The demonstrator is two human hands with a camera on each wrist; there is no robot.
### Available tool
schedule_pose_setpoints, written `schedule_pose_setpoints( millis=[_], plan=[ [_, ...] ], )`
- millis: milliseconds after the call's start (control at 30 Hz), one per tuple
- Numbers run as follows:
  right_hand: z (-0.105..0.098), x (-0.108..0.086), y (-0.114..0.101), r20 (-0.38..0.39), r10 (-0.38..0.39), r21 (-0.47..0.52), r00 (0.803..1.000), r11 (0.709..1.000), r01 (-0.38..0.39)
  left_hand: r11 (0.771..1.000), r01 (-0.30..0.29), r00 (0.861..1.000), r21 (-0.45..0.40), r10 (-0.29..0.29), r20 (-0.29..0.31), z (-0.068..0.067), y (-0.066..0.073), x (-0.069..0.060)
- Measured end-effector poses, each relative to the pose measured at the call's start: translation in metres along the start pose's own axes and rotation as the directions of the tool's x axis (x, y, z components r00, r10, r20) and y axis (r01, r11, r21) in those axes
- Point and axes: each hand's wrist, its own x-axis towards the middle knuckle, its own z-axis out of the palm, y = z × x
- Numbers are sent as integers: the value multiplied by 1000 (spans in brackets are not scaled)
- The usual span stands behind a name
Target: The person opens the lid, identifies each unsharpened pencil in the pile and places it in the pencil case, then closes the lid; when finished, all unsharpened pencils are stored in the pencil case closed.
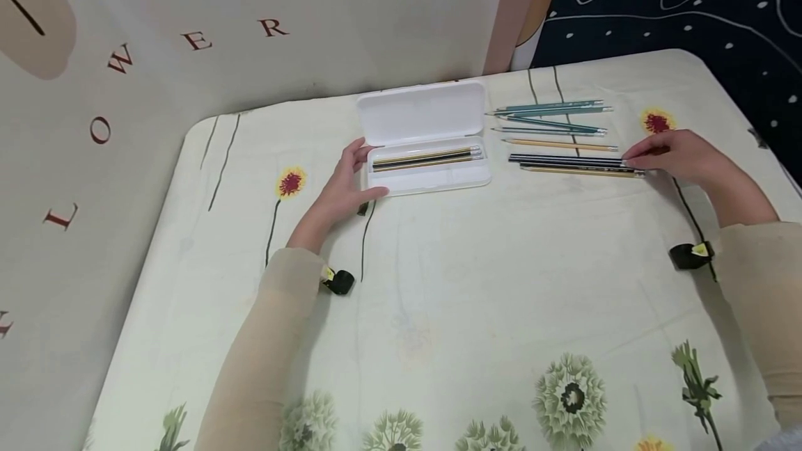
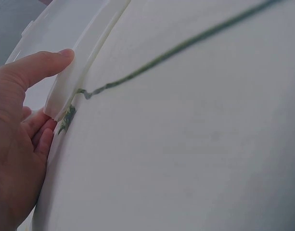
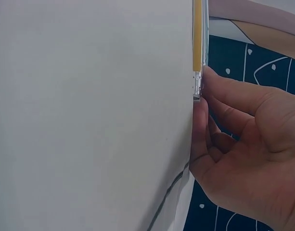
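A white plastic pencil case (image 1: pixel 438 183) lies with its lid (image 1: pixel 421 113) raised at the back. Inside rest a few yellow and black pencils (image 1: pixel 426 159). My left hand (image 1: pixel 338 190) grips the case's left end; in the left wrist view the thumb (image 2: pixel 53 62) presses its rim and fingers reach round a corner. On the right, my right hand (image 1: pixel 683 155) pinches the ferrule end of a dark striped pencil (image 1: pixel 564 159). Just in front of that lies a yellow-and-black pencil (image 1: pixel 576 171), and a yellow pencil (image 3: pixel 197 38) shows beside the fingertips in the right wrist view.
Behind the dark pencils lie a yellow pencil (image 1: pixel 564 145) and several teal pencils (image 1: pixel 551 129), points to the left. A flower-printed cloth (image 1: pixel 438 284) covers the surface. A printed wall hanging (image 1: pixel 376 19) stands behind, and dark patterned fabric (image 1: pixel 677 12) at the back right.
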Motion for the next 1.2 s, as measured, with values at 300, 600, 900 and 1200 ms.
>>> schedule_pose_setpoints(
  millis=[300, 600, 900, 1200],
  plan=[
    [2, 2, 0, 1, 3, 3, 1000, 1000, -3, 1000, 3, 1000, 3, -3, 1, 0, -1, 0],
    [-1, 0, -3, 29, 1, -11, 1000, 1000, -1, 1000, 5, 1000, 5, -5, -4, 1, -2, 1],
    [-4, -2, -7, 64, -16, -28, 998, 999, 18, 1000, 6, 1000, 6, -6, -8, 1, -1, 1],
    [-2, -3, -7, 77, -34, -18, 996, 999, 35, 1000, 3, 1000, 10, -3, -6, 0, 0, -1]
  ],
)
